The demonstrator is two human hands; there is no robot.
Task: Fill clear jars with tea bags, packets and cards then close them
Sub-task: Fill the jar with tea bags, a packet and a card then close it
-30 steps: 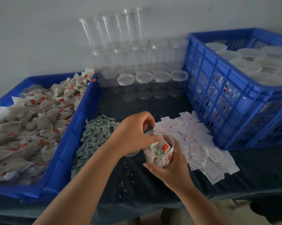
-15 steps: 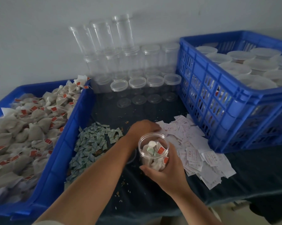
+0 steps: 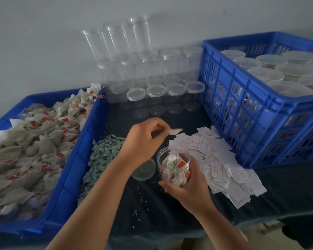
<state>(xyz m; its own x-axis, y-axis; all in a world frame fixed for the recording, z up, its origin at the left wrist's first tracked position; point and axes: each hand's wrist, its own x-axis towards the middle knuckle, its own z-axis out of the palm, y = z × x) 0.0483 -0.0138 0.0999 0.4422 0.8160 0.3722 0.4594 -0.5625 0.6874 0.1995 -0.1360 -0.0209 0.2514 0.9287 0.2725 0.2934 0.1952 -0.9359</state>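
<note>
Hands: the left hand (image 3: 143, 143) is raised over the counter, behind and left of the jar's mouth, thumb and forefinger pinching one white card (image 3: 175, 131); the right hand (image 3: 191, 188) has its fingers and thumb curled round the jar from the right and below.
Card: held clear of the jar, motion-blurred, print unreadable.
Jar (image 3: 172, 166): clear, upright in the right hand at the front middle of the counter, mouth uncovered; whether its base touches the counter cannot be told.
Jar contents: tea bags with red tags and one green packet, reaching close to the rim.
Lid (image 3: 145, 170): lies flat on the counter just left of the jar, partly under the left wrist.
Card pile (image 3: 220, 165): loose white cards spread on the counter right of the jar, reaching the crate's foot.
Packet pile (image 3: 101, 156): small green packets heaped left of the jar, against the bin.
Bin (image 3: 80, 159): blue, far left, heaped with tea bags (image 3: 35, 150) bearing red tags.
Empty jars (image 3: 157, 78): clear, grouped at the back against the wall, some stacked, front row lidded.
Crate (image 3: 251, 114): blue, slotted sides, far right, holding lidded jars (image 3: 278, 69).
Counter (image 3: 161, 222): dark covering, a few crumbs (image 3: 139, 201) in front of the jar.
</note>
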